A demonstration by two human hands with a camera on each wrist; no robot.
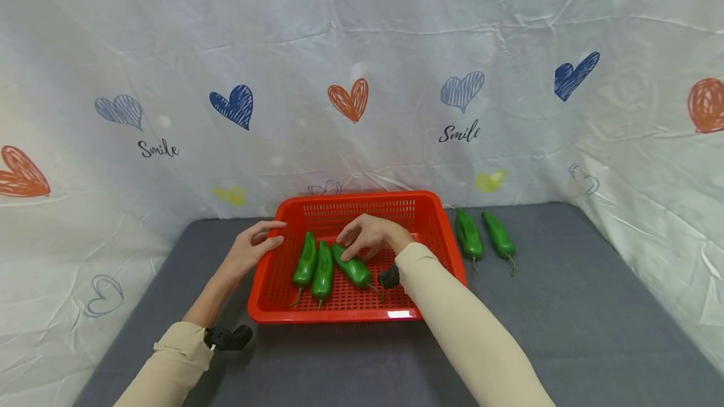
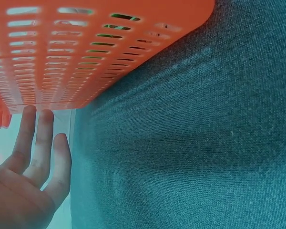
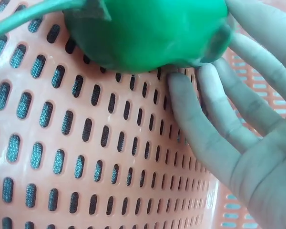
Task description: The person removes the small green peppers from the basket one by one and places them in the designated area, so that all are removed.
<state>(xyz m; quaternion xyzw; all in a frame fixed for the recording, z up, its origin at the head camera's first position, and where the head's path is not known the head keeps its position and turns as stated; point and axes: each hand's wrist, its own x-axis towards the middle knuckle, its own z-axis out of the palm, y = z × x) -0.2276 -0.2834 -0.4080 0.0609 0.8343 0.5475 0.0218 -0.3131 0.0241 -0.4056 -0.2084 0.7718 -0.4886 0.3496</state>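
Note:
A red plastic basket (image 1: 345,317) with slotted walls stands on the grey cloth. Inside it, my right hand (image 1: 376,234) grips a green chili pepper (image 1: 357,274) between thumb and fingers, low over the slotted floor. The right wrist view shows this pepper (image 3: 148,31) close up, its stem pointing left and the fingertips at its underside. To its left lie two more green peppers, one (image 1: 306,262) by the left wall and another (image 1: 323,272) beside it. My left hand (image 1: 246,253) touches the basket's left rim, fingers fairly straight; the left wrist view shows fingers (image 2: 40,148) near the outer wall.
Two green peppers, one (image 1: 468,237) close to the basket's right wall and one (image 1: 499,236) farther right, lie on the grey cloth (image 1: 565,306). Behind the table hangs a white curtain (image 1: 396,143) printed with hearts. Black wrist cameras (image 1: 229,338) sit on both wrists.

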